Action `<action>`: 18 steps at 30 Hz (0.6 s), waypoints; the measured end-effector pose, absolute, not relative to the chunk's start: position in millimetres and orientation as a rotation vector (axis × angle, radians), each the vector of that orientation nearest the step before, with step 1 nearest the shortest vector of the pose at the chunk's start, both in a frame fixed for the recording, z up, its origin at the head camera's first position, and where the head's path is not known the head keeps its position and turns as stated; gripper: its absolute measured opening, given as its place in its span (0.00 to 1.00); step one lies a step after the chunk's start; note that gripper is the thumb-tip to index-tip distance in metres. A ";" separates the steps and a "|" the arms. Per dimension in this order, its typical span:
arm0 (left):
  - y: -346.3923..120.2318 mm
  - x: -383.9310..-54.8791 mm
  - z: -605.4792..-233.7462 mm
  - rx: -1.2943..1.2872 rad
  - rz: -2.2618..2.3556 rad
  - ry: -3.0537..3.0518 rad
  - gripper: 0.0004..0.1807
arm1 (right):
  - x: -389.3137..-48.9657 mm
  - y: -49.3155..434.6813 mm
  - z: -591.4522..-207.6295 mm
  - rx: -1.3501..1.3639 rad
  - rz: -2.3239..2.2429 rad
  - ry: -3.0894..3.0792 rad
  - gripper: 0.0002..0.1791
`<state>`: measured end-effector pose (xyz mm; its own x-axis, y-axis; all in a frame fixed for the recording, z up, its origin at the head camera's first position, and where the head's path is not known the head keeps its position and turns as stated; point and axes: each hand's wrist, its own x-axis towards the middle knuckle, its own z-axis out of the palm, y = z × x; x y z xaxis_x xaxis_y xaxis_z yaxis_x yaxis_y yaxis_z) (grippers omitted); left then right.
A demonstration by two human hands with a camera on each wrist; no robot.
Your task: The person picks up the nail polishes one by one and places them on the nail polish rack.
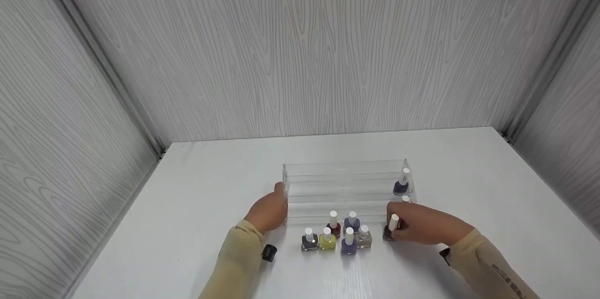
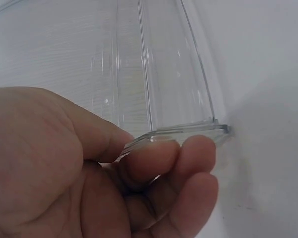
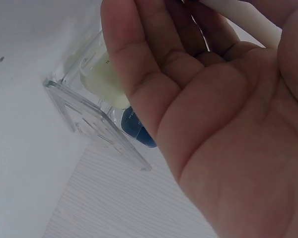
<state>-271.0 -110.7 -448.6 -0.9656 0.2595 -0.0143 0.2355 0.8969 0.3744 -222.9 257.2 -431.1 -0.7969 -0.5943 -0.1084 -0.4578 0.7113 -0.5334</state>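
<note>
A clear acrylic tiered rack (image 1: pixel 342 196) stands on the white table. My left hand (image 1: pixel 268 210) pinches its left end panel (image 2: pixel 188 131) between thumb and fingers. At the rack's front right, my right hand (image 1: pixel 422 224) holds a dark nail polish bottle (image 1: pixel 388 233) with a white cap (image 3: pixel 253 20); its lower part is mostly hidden in the right wrist view. Behind that hand, a pale green nail polish bottle (image 3: pixel 104 79) sits in the rack, only its white cap (image 1: pixel 406 199) showing from the head. A dark blue nail polish bottle (image 1: pixel 401 187) stands on a higher tier at the right end.
Several white-capped nail polish bottles cluster before the rack: dark grey (image 1: pixel 309 243), yellow (image 1: pixel 327 242), red (image 1: pixel 333 229), purple (image 1: pixel 348 246), another purple (image 1: pixel 352 224) and glittery silver (image 1: pixel 363 240). Wood-patterned panels (image 1: pixel 300 55) enclose the table (image 1: pixel 211 172) at back and sides.
</note>
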 end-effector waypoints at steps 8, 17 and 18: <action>-110.3 -269.8 -447.7 0.392 0.574 2.991 0.27 | -224.9 255.2 -437.2 -0.786 -0.743 2.631 0.11; -109.6 -269.4 -447.2 0.355 0.600 2.982 0.29 | -223.9 254.4 -437.2 -0.795 -0.756 2.634 0.11; -109.5 -269.9 -447.1 0.355 0.605 2.983 0.29 | -224.0 254.5 -436.2 -0.799 -0.754 2.637 0.11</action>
